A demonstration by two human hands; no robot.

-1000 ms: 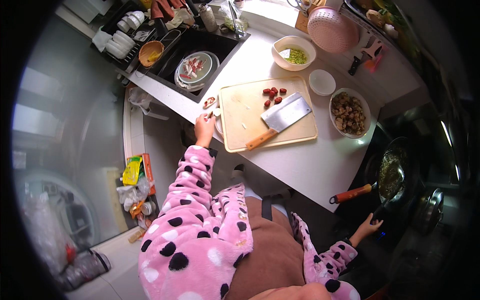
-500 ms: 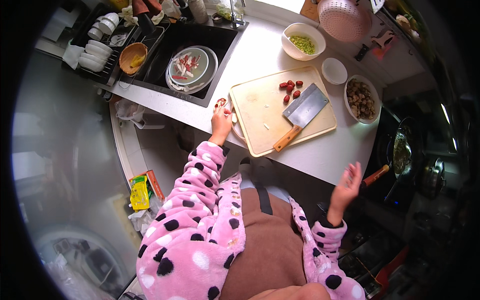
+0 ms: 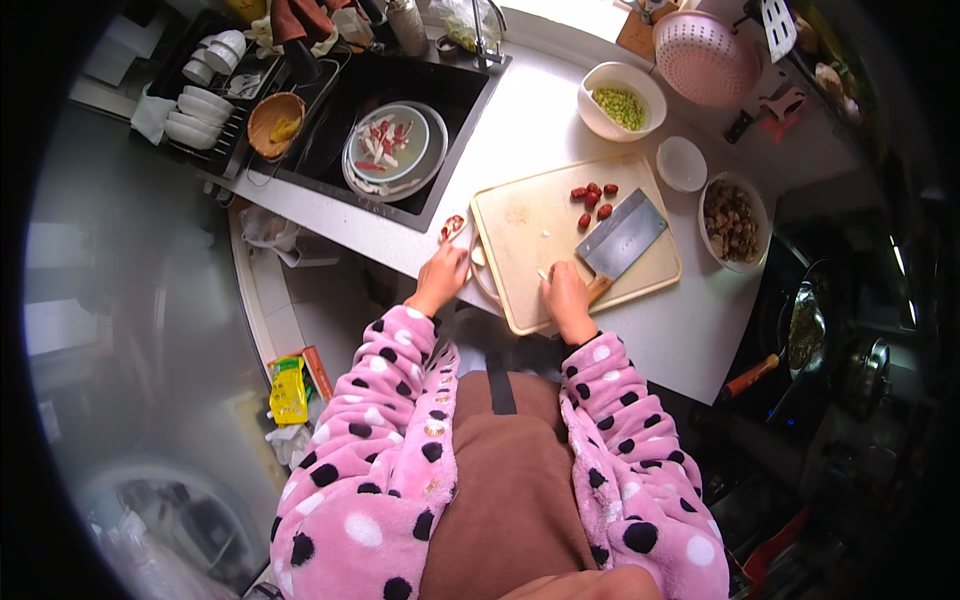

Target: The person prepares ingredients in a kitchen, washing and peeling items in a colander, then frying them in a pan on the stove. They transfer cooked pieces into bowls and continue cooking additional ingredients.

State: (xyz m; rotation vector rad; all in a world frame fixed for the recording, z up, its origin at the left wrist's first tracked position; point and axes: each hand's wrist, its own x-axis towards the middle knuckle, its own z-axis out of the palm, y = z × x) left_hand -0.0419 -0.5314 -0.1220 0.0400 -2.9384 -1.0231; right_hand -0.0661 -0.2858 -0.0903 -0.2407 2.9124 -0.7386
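My left hand (image 3: pixel 440 276) is closed at the board's left edge, just below red-and-white pieces (image 3: pixel 451 228); what it grips is unclear. My right hand (image 3: pixel 566 298) pinches at a small white sliver (image 3: pixel 543 273) on the cream cutting board (image 3: pixel 512 240). Beside it a cleaver (image 3: pixel 621 232) with a wooden handle lies diagonally, partly behind my fingers. Several red dates (image 3: pixel 592 198) sit above the blade.
The sink (image 3: pixel 432 88) holds nested bowls with food. A bowl of green beans (image 3: pixel 617 108), a small white bowl (image 3: pixel 682 162) and a bowl of brown chunks (image 3: pixel 731 218) line the back and right. A pan (image 3: pixel 805 325) sits on the dark stove at right.
My right hand has left the dark handle at the pan and moved left onto the board, its fingers now closed. My left hand remains near the board's left edge.
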